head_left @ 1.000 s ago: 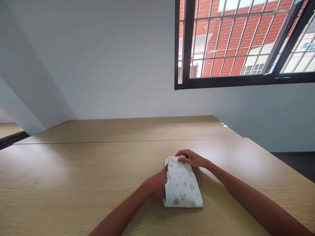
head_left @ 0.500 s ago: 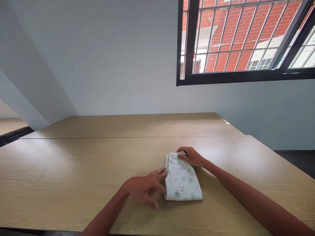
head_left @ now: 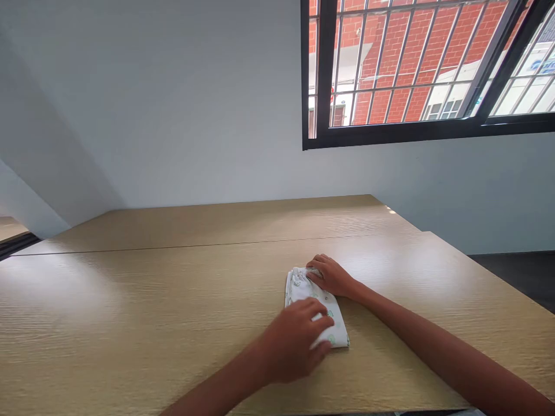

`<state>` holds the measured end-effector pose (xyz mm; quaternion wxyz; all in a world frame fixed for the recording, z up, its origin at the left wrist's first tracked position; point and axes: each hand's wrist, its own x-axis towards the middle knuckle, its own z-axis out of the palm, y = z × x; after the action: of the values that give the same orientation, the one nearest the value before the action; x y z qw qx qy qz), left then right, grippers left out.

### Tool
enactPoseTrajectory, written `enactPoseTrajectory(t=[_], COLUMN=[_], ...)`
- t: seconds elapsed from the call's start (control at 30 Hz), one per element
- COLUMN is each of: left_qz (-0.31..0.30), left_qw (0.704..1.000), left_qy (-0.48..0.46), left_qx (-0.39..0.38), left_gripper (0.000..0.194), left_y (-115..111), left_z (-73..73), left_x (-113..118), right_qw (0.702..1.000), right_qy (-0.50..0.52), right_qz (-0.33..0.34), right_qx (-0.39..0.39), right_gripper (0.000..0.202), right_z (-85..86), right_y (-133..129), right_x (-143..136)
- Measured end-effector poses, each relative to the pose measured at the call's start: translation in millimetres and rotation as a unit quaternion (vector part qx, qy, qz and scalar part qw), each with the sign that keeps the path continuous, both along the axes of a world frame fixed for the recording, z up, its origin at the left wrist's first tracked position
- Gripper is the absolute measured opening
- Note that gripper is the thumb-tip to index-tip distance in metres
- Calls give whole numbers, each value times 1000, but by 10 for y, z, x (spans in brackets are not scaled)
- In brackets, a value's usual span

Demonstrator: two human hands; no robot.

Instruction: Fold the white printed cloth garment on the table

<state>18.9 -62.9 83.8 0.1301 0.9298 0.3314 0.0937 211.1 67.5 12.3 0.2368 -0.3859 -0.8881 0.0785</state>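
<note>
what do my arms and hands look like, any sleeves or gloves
Your left hand and right hand are ungloved, with no ring or watch visible. The left forearm and right forearm are slim and sleeveless as far as they show.

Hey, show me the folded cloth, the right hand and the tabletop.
Folded cloth (head_left: 304, 287), head view: printed upper part.
Right hand (head_left: 333, 276), head view: its back.
Tabletop (head_left: 160, 306), head view: bare left part.
</note>
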Motion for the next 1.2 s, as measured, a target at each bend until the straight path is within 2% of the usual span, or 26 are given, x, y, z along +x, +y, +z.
enactPoseTrajectory(t=[0.1, 0.2, 0.3, 0.43, 0.5, 0.57, 0.63, 0.73, 0.8, 0.97, 1.07, 1.2], left_qz=[-77, -93, -117, -124, -90, -36, 25, 104, 135, 167, 154, 84], left_qw=[997, 995, 993, 992, 994, 997, 999, 994, 988, 983, 986, 995], left_qy=[26, 25, 19, -23, -50, -56, -44, -30, -24, 0, -3, -43], left_qx=[-7, -27, -27, -20, -24, -26, -15, 32, 66, 81, 59, 25], left_gripper=[71, 79, 75, 49, 37, 37, 39, 32, 30, 40, 41, 40], left_y=[69, 233, 414, 640, 759, 872, 957, 1008, 1006, 1001, 1018, 1006], left_z=[-303, -471, -486, -439, -412, -391, -391, -460, -541, -678, -660, -593], left_x=[193, 214, 155, -29, -164, -293, -384, -426, -413, -406, -427, -406], right_qw=[1000, 998, 995, 995, 996, 997, 998, 994, 991, 991, 985, 973], right_qy=[-9, -11, -8, -3, 5, 12, 11, -9, -29, -67, -120, -131], right_qz=[-23, -64, -97, -101, -89, -68, -30, 36, 65, 68, 90, 190], right_qx=[1, -2, -3, 11, 27, 41, 63, 102, 110, 94, 80, 25], right_gripper=[20, 22, 22, 28, 41, 52, 55, 50, 44, 26, 40, 62], right_z=[-25, -65, -112, -133, -120, -102, -88, -69, -37, 161, 268, 266], right_y=[121, 265, 363, 400, 398, 384, 354, 271, 195, -59, -280, -660], right_x=[72, 186, 283, 332, 336, 339, 338, 313, 269, 124, 74, 8])
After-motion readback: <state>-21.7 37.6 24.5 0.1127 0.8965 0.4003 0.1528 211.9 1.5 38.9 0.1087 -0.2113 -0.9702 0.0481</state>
